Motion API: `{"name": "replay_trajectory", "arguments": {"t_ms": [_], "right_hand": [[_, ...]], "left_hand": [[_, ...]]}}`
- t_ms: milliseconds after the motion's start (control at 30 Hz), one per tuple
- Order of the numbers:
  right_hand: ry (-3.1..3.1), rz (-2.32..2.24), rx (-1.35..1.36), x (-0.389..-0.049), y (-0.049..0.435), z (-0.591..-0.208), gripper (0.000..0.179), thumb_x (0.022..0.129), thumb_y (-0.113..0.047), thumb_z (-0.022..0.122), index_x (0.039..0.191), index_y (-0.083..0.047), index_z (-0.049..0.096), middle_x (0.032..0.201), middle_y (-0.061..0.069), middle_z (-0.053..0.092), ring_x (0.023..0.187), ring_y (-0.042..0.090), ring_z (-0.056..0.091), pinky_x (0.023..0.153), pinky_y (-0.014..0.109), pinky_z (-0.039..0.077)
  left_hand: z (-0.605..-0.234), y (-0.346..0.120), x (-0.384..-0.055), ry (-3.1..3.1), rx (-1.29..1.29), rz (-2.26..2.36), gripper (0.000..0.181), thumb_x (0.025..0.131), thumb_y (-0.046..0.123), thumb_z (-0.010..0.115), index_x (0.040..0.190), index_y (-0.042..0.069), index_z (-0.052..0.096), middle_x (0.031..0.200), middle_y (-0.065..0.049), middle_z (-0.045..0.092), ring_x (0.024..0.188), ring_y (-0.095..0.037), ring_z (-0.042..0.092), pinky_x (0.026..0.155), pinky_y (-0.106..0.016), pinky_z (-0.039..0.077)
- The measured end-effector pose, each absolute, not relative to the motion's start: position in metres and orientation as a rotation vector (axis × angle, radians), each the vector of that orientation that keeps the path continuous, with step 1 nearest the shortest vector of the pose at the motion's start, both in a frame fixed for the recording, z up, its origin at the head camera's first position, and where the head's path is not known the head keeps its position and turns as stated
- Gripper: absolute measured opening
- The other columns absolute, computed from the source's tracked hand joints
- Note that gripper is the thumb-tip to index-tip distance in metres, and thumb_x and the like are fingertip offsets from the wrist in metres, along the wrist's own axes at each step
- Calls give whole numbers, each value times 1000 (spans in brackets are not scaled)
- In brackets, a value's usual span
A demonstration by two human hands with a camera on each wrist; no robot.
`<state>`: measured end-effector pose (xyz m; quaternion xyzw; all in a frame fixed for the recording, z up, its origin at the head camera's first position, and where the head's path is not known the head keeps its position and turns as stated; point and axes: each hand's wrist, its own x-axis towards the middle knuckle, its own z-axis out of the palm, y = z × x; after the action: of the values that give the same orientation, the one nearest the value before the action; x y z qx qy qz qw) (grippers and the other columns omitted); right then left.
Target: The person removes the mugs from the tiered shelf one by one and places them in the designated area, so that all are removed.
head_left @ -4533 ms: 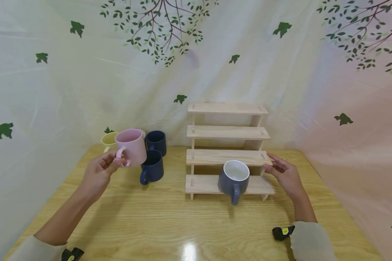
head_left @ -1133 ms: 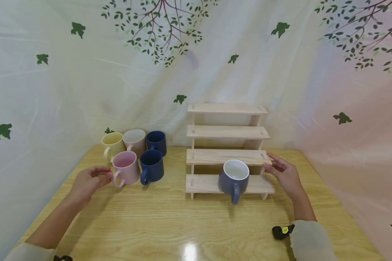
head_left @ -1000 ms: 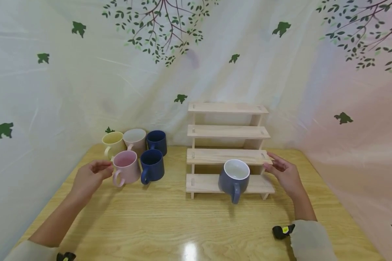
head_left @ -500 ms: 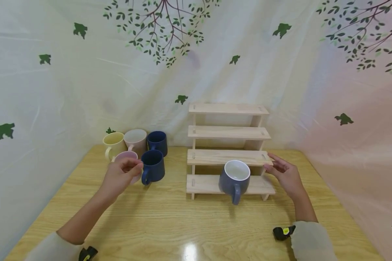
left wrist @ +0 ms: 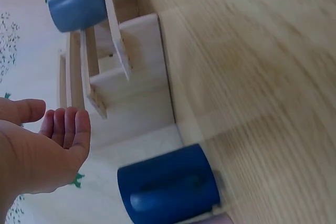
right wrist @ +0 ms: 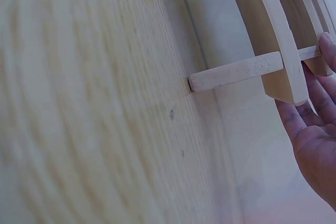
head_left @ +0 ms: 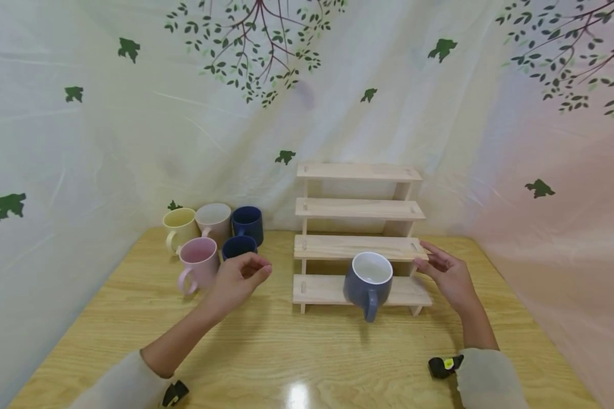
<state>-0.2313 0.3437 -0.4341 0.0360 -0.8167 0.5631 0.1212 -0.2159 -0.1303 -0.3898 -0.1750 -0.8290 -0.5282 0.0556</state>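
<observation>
My left hand [head_left: 237,281] hovers in front of the near dark blue mug [head_left: 239,246], partly hiding it. Its fingers are loosely bent, with a gap to the thumb and nothing held; in the left wrist view that dark blue mug [left wrist: 168,184] lies apart from the hand. At the right end of a four-step wooden display stand [head_left: 358,246], my right hand [head_left: 449,278] holds the second step from the bottom between thumb and fingers. A grey-blue mug [head_left: 360,287] with a white inside stands on the bottom step, handle toward me.
Left of the stand, a pink mug [head_left: 199,264], a yellow mug [head_left: 182,227], a pale mug [head_left: 215,221] and another dark blue mug [head_left: 248,224] stand close together on the wooden table [head_left: 266,352]. A leaf-patterned cloth [head_left: 225,142] hangs behind.
Earlier my left hand held the pink mug raised by its handle. The mug now stands on the table, released, and that hand has moved right past it. My right hand has stayed put.
</observation>
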Motion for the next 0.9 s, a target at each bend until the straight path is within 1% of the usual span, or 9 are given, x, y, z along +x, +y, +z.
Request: {"name": "replay_trajectory", "arguments": {"t_ms": [167,367,533,633,767,833,900], "right_hand": [[-2386,1643,105,-232,343,-434,61,97,-27,74,150,-6,51,100,-14,74,92,6,71,81,19,57],[-2408,1611,95,-231,343,-435,62,97,-28,74,150,-6,51,100,-14,74,95,11,72,80,15,55],[-2414,1604,93,-230,343,-435,62,97,-29,73,150,-7,51,101,-14,73,94,6,71,80,14,55],[-2412,1598,97,-230,344,-435,62,97,-29,73,150,-7,51,101,-14,73,93,5,71,80,14,55],[-2407,1595,97,-231,344,-435,62,97,-29,74,150,-6,51,100,-16,73,93,5,71,80,13,54],[-2407,1596,91,-231,343,-435,62,97,-29,74,150,-7,52,100,-16,73,93,6,71,80,13,54],[-2410,1594,87,-232,344,-435,62,97,-29,74,150,-7,51,100,-16,73,94,8,71,80,13,54]], "left_hand": [[-398,-108,-215,-2500,-628,-1616,10,96,14,73,100,5,72,91,-3,72,81,-13,66,74,-25,56],[-403,-86,-212,-2515,-704,-1652,7,96,15,74,99,9,73,91,0,71,82,-13,67,74,-26,57],[-409,-66,-210,-2540,-832,-1733,10,98,18,72,102,9,73,93,0,71,85,-14,68,77,-26,58],[-413,-53,-208,-2544,-934,-1801,14,98,20,72,104,7,73,95,-1,72,88,-14,68,79,-27,59],[-416,-35,-206,-2523,-1075,-1875,20,97,18,73,108,1,73,98,-3,72,92,-15,68,81,-34,60],[-417,-28,-205,-2515,-1130,-1908,20,96,17,74,108,1,73,98,-2,73,92,-13,68,81,-34,60],[-417,-21,-204,-2502,-1179,-1965,19,96,14,74,109,0,73,100,-5,73,90,-11,69,81,-32,60]]}}
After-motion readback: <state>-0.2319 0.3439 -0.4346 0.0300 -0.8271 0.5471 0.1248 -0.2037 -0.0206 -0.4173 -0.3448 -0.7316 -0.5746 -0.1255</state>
